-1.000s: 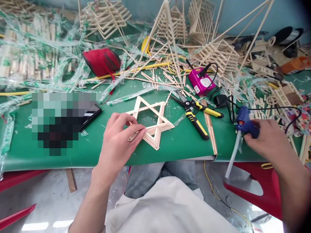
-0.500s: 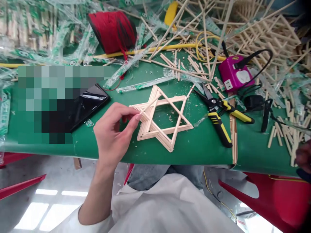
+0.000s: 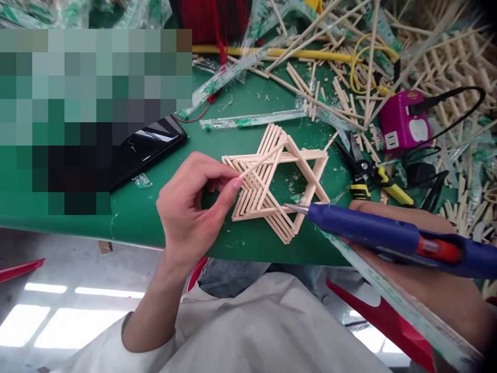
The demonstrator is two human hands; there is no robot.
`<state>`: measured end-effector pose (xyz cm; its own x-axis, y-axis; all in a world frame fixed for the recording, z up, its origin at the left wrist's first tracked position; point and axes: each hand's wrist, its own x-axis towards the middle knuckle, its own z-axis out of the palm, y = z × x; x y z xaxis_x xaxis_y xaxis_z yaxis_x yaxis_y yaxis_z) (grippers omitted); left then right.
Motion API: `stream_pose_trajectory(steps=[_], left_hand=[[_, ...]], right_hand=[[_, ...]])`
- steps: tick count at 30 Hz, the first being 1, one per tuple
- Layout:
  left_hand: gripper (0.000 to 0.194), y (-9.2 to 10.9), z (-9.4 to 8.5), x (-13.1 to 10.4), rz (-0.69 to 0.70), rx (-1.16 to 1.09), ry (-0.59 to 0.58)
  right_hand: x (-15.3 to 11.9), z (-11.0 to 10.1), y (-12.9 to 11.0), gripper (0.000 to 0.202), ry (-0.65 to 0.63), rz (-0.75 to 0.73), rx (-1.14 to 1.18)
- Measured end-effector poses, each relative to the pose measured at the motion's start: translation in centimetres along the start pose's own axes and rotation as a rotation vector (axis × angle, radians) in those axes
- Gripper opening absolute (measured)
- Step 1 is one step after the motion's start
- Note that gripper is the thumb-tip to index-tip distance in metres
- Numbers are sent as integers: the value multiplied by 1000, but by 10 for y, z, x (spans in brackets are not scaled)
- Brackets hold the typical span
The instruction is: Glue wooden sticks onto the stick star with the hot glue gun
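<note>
My left hand (image 3: 196, 204) pinches the near end of a thin wooden stick (image 3: 263, 159) between thumb and fingers. That stick slants over the left part of a six-pointed star (image 3: 277, 220) built of layered wooden sticks, lying on the green table. From the right, my right hand (image 3: 419, 290) grips a blue glue gun (image 3: 361, 223). Its metal nozzle points left, over the star's lower edge. A pale strip with green print (image 3: 392, 295) runs slantwise below the gun, in front of my right hand. Most of the right fingers are hidden.
Yellow-black cutters (image 3: 363, 168) lie right of the star, beside a purple power adapter (image 3: 406, 124) with a black cable. A black phone (image 3: 151, 147) lies left. Behind are loose sticks, plastic wrappers (image 3: 252, 118), a yellow cable (image 3: 279, 52) and a red cord spool (image 3: 213, 20).
My right hand has come in from the right edge with the glue gun, its nozzle now over the star. The left hand still pinches the stick. The view has shifted.
</note>
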<state>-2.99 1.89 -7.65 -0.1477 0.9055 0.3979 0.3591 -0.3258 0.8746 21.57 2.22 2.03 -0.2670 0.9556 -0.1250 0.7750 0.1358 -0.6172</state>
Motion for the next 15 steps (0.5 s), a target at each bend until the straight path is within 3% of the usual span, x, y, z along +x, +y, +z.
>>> stream_pose_trajectory(steps=[3,15], left_hand=[[17,0,-2,0,13,3,5],[19,2,-4,0,1,-20,-20]], right_hand=[[3,2,-5,31,-109,-5,76],[-6,2,6,32,-120,-86,82]])
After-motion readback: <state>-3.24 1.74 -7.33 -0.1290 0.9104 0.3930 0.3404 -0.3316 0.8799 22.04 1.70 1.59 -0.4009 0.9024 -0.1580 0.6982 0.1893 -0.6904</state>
